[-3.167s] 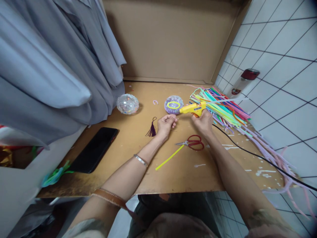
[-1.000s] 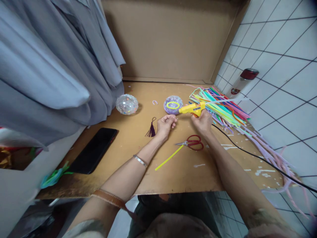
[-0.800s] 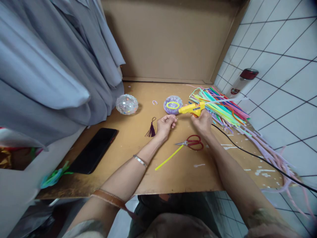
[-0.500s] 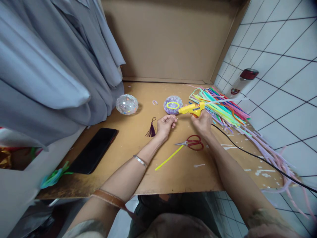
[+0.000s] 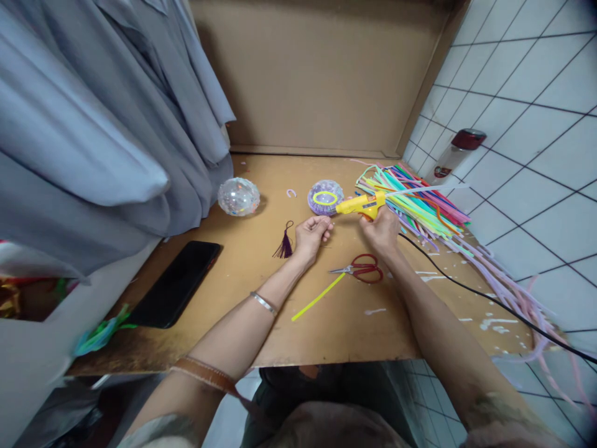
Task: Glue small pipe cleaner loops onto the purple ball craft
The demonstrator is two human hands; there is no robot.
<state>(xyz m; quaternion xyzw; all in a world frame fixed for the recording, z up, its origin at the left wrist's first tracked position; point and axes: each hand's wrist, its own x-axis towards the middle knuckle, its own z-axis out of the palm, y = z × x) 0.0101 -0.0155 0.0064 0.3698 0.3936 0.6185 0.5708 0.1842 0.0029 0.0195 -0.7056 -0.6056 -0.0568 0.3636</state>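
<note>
Yellow hot glue gun: right of centre in the frame, held off the worktop, nozzle pointing left.
Handling: probably light and rigid in plastic, hot at the tip; best held by the grip, well back from the nozzle. The long translucent glue stick behind it and the trailing black cord could tug or catch.
Right hand: fingers wrapped around the gun's grip.
Left hand: left of the nozzle and near it, fingertips pinched together; whether something tiny sits between them is too small to tell.
Purple ball: just beyond the nozzle, centre of the frame, with a yellow ring on its near face.
Red-handled scissors: below the hands, blades pointing left, at the end of a yellow pipe cleaner.
Purple tassel: just left of the left hand.
Clear ball: farther left.
Multicoloured pipe cleaners: heaped right of centre.
Black smartphone: lower left, lying flat.
</note>
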